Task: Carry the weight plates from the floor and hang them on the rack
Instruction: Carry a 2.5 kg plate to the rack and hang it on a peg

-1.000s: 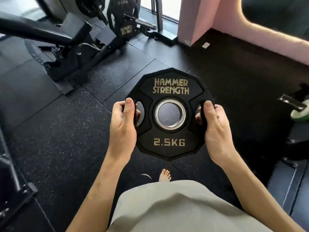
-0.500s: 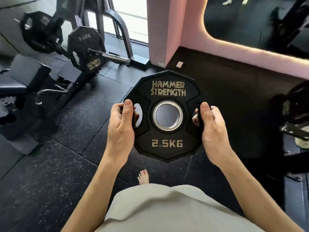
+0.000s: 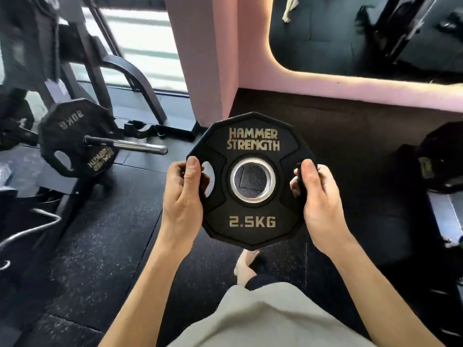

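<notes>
Weight plate (image 3: pixel 252 222) upright between hands; left hand (image 3: pixel 182 196), right hand (image 3: pixel 318 199) grip side slots.

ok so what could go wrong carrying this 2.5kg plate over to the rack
1. A bare foot shows directly below the 2.5 kg plate; a slip would likely drop it there.
2. The left hand and right hand pinch the plate only at its side grip slots, so a jolt could loosen it.
3. The chrome peg on the rack juts toward the walking path and could be bumped.
</notes>
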A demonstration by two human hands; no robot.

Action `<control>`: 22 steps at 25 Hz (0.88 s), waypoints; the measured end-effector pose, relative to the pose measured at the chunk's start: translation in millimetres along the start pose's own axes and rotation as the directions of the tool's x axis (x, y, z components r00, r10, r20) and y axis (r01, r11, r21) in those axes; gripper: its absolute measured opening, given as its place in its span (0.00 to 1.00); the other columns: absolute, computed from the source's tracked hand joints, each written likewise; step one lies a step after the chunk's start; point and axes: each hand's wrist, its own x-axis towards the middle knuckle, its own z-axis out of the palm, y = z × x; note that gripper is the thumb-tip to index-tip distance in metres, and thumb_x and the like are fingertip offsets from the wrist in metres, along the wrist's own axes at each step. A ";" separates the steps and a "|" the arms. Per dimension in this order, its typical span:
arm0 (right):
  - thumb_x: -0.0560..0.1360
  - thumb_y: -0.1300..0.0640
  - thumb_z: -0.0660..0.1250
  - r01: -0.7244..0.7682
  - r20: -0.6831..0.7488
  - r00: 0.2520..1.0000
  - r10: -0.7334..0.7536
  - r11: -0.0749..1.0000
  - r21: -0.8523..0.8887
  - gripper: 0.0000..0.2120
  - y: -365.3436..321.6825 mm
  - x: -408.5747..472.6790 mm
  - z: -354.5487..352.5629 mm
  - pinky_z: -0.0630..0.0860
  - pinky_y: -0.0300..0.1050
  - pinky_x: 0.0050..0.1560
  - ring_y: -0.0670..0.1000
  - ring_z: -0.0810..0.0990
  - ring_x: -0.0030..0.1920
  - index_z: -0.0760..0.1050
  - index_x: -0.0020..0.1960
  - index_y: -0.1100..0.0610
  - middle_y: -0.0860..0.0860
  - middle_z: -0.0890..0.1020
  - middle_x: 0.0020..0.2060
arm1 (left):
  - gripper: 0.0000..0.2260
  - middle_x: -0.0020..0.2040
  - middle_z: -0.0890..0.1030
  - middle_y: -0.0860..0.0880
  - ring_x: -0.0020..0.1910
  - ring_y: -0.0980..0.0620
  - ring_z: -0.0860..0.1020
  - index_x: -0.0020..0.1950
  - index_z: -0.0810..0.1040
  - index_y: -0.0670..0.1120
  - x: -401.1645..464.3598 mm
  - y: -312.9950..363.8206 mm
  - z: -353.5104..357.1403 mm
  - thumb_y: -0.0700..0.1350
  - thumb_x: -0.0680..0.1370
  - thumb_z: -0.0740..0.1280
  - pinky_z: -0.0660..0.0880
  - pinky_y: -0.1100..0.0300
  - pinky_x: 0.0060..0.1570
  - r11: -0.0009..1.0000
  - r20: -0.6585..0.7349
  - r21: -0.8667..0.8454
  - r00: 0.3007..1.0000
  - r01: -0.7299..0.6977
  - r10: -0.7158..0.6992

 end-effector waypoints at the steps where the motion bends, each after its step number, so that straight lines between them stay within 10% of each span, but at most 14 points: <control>1: 0.80 0.44 0.58 -0.009 -0.014 1.000 0.009 1.000 0.007 0.15 -0.5 25.5 7.0 0.72 0.37 0.42 0.41 0.73 0.35 0.71 0.45 0.54 0.44 0.75 0.30 | 0.16 0.37 0.74 0.53 0.37 0.55 0.72 0.48 0.73 0.48 26.2 0.9 7.3 0.60 0.78 0.58 0.70 0.57 0.40 1.000 0.002 -0.004 1.000 0.003 -0.003; 22: 0.80 0.45 0.59 0.042 -0.348 0.937 -0.023 0.998 0.047 0.13 -82.8 540.9 131.8 0.71 0.36 0.46 0.37 0.75 0.36 0.74 0.45 0.52 0.39 0.77 0.31 | 0.15 0.41 0.73 0.50 0.43 0.52 0.71 0.42 0.73 0.54 599.2 58.9 176.1 0.65 0.77 0.59 0.70 0.51 0.48 0.999 0.294 0.007 0.955 -0.033 0.029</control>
